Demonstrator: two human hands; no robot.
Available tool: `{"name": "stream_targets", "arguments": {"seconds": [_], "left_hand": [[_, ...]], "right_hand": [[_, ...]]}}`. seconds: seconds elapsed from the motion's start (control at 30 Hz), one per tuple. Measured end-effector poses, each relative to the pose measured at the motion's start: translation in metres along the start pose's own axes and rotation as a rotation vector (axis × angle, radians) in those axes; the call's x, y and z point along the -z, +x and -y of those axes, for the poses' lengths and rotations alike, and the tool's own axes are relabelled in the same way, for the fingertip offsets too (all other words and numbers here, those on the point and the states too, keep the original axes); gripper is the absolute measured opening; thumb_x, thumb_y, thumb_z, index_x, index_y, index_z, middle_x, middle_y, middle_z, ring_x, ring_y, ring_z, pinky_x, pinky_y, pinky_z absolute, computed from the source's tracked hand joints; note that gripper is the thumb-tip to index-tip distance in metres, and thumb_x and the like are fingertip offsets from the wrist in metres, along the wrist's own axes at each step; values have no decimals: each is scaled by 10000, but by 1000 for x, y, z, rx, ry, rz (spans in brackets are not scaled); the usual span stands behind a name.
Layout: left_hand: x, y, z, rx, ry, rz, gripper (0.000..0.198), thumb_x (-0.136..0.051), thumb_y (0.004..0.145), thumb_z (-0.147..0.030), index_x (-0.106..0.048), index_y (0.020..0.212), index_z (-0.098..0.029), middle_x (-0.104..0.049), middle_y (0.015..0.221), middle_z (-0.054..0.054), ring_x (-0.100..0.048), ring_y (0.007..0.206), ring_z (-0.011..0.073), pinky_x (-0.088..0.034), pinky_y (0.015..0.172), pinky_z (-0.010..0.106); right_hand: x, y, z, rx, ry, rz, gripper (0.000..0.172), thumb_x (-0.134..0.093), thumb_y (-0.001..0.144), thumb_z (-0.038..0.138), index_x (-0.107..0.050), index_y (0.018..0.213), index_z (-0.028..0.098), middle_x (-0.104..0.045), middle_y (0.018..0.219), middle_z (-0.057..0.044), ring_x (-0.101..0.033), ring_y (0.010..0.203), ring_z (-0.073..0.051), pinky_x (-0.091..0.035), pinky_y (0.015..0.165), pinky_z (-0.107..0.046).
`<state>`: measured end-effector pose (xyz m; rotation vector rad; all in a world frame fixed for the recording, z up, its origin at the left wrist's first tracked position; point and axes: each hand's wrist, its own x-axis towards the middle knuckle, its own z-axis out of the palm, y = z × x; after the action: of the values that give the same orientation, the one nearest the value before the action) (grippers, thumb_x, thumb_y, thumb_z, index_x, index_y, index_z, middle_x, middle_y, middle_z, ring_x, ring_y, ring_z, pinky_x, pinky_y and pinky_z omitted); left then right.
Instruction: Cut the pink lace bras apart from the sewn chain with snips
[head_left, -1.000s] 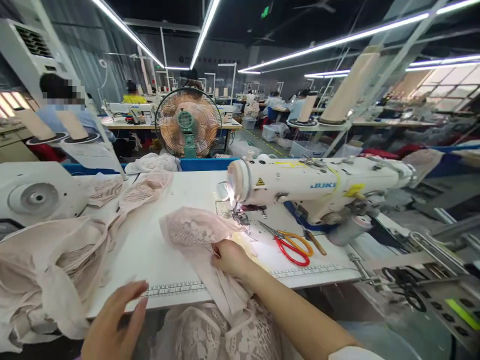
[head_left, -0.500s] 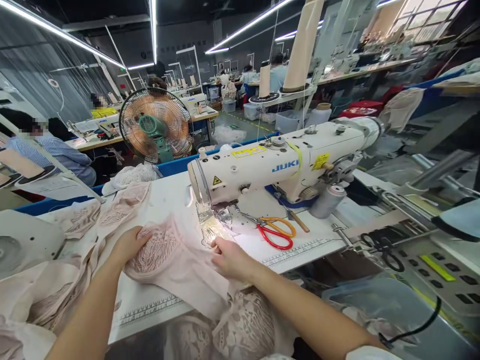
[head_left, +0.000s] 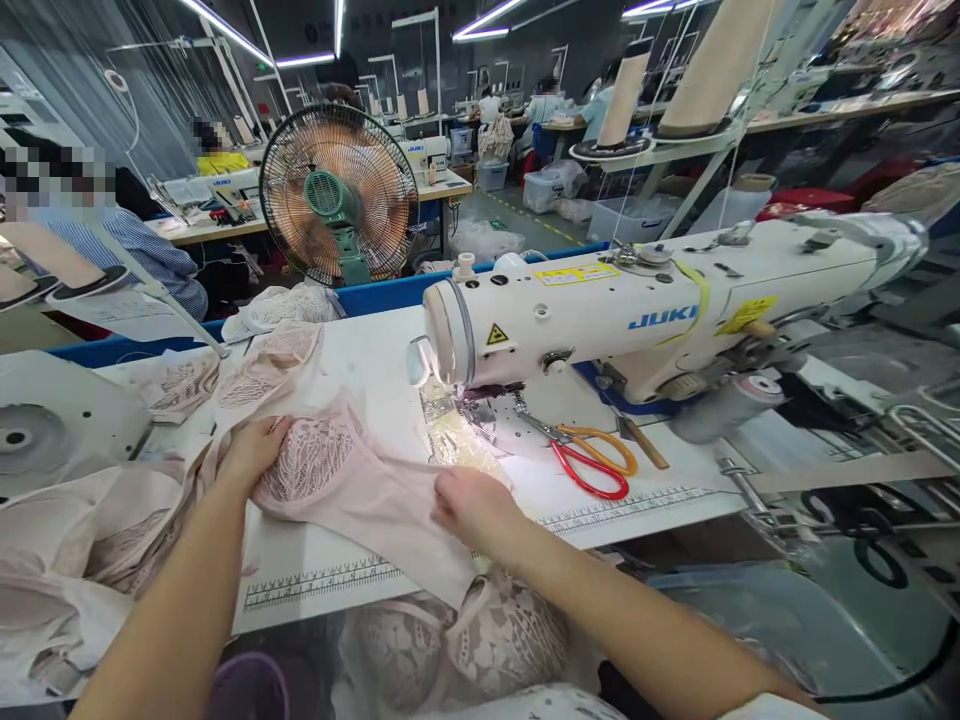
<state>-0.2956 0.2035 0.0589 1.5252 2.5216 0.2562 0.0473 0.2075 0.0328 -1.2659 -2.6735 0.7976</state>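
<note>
A pale pink bra [head_left: 375, 500] with a lace cup lies on the white sewing table, its band stretched between my hands. My left hand [head_left: 255, 455] grips the cup's outer side, thumb on the lace and the other fingers hidden beneath. Closed on the upper edge of the band is my right hand [head_left: 480, 510], its fingertips curled out of sight. Just beyond it stands a white sewing machine [head_left: 562, 315], its needle area lit. More lace cups [head_left: 510, 630] hang at the table's front edge, below my right forearm.
Scissors with red and orange handles [head_left: 600, 470] lie right of the needle area, near a wooden-handled tool [head_left: 643, 443] and a grey thread cone [head_left: 724, 408]. Several bras [head_left: 75, 540] are heaped at left. A fan [head_left: 337, 195] stands behind the table, and people sit at machines beyond.
My view has turned, so the machine appears farther right. The band between my hands looks straighter and tauter. Both hands keep their hold on the bra.
</note>
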Motion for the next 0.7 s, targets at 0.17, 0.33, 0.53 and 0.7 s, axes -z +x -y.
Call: {"name": "stream_targets", "arguments": {"seconds": [0.17, 0.33, 0.53, 0.7], "left_hand": [[9, -13, -8, 27, 128, -86, 272, -487, 915, -348, -601, 1023, -126, -647, 1005, 91, -622, 930, 233, -483, 835, 447], [8, -39, -40, -324, 168, -105, 396, -341, 910, -259, -497, 1258, -150, -525, 1302, 147, -455, 1233, 290, -361, 1013, 422], [-12, -41, -70, -624, 187, 185, 352, -392, 875, -161, -606, 1149, -214, -574, 1250, 75, -569, 1074, 223, -445, 910, 361], [-8, -32, -69, -565, 211, 213, 185, -470, 894, -211, -601, 1009, -148, -600, 1008, 68, -599, 796, 179, -482, 703, 339]], "right_hand": [[1, 1, 9, 27, -5, 69, 74, -563, 753, 149, -610, 708, 183, -621, 735, -29, -543, 673, -160, -280, 539, -247], [33, 10, 11, 72, 12, -13, 81, -532, 784, 149, -596, 757, 192, -604, 813, -18, -529, 765, -146, -310, 589, -233], [31, 34, -9, -10, -12, -64, 113, -561, 803, 185, -559, 690, 178, -585, 842, -43, -504, 789, -175, -310, 593, -253], [13, 21, -21, 25, 14, -79, 173, -586, 844, 262, -554, 696, 179, -570, 828, -31, -490, 829, -173, -349, 700, -264]]}}
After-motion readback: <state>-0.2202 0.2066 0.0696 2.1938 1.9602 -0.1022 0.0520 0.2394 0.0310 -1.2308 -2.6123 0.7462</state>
